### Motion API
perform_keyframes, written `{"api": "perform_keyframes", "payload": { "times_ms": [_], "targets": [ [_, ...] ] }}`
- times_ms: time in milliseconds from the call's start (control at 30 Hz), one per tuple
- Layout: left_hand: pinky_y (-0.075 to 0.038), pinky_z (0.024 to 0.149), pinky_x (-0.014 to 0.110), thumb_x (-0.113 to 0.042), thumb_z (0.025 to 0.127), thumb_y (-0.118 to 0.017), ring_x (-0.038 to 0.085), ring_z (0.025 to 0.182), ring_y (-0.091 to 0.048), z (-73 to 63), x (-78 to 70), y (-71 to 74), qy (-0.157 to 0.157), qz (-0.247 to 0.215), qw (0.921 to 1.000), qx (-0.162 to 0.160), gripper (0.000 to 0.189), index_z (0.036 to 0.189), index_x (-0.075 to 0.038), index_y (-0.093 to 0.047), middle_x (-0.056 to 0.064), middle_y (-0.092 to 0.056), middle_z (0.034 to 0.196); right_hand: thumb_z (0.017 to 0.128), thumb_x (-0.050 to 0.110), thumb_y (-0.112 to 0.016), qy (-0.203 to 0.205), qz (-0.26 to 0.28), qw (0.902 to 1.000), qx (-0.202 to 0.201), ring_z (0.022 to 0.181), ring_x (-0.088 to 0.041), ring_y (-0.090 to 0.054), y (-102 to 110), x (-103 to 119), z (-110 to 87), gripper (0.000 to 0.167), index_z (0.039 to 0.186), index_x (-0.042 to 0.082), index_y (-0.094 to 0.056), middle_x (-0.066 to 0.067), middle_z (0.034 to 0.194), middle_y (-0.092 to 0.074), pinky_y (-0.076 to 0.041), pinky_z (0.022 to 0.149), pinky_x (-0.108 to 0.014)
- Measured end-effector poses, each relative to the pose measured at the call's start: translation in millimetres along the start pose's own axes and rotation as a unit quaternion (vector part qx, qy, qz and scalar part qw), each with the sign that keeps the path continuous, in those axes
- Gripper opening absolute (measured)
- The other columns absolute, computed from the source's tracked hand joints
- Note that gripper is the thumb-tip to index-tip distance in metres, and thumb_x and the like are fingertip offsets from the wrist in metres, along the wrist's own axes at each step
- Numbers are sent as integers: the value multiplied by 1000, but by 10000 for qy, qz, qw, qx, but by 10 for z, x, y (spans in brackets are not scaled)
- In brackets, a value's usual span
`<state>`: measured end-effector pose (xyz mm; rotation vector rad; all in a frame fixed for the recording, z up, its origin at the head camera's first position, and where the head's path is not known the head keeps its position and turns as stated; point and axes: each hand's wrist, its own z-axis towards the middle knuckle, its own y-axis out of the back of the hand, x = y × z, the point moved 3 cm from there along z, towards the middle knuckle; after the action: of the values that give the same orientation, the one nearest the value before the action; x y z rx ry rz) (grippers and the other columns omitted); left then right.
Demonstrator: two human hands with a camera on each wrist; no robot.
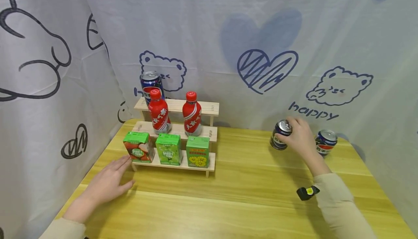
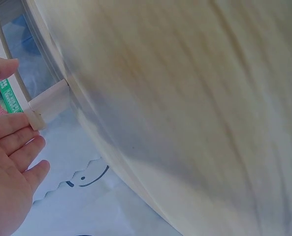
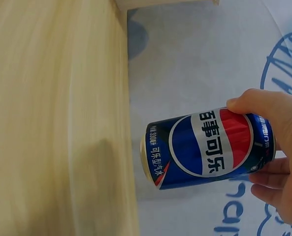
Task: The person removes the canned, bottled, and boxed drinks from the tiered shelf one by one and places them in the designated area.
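My right hand (image 1: 298,139) grips a blue soda can (image 1: 278,137) near its top, towards the right rear of the table. In the right wrist view, the thumb and fingers lie round the upper end of the soda can (image 3: 207,147). Whether its base touches the table is hard to tell. At the lower left end of a wooden three-step rack (image 1: 209,161), my left hand (image 1: 106,181) has its fingers extended, the fingertips against the rack's end. The left wrist view shows that hand (image 2: 13,167) beside the rack's corner.
Three juice boxes (image 1: 168,150) line the rack's bottom step. Two red bottles (image 1: 192,115) stand on the middle one, and another can (image 1: 151,86) on the top step at left. A further can (image 1: 326,142) stands behind my right wrist. A patterned curtain (image 1: 209,32) encloses the table (image 1: 241,202).
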<state>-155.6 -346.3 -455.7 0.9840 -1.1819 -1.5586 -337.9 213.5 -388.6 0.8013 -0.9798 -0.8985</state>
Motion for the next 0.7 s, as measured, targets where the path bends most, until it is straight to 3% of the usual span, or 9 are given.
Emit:
{"api": "perform_keyframes", "payload": {
  "times_ms": [400, 700],
  "targets": [
    [-36, 113, 59, -36, 83, -73, 45, 132, -46, -21, 3, -6, 49, -45, 10000, 48, 74, 136, 10, -49, 29, -47, 144, 80, 32, -76, -224, -96, 9986, 464, 119, -49, -45, -61, -305, -24, 74, 137, -5, -46, -33, 131, -48, -41, 100, -65],
    [-36, 112, 59, -35, 84, -72, 45, 132, -46, -19, 22, -15, 50, -119, 9999, 106, 74, 137, 10, -48, 29, -46, 145, 81, 33, -75, -418, -226, 9972, 572, 120, -51, -43, -110, -487, -39, 74, 136, -6, -46, -35, 132, -46, -41, 100, -66]
  ]
}}
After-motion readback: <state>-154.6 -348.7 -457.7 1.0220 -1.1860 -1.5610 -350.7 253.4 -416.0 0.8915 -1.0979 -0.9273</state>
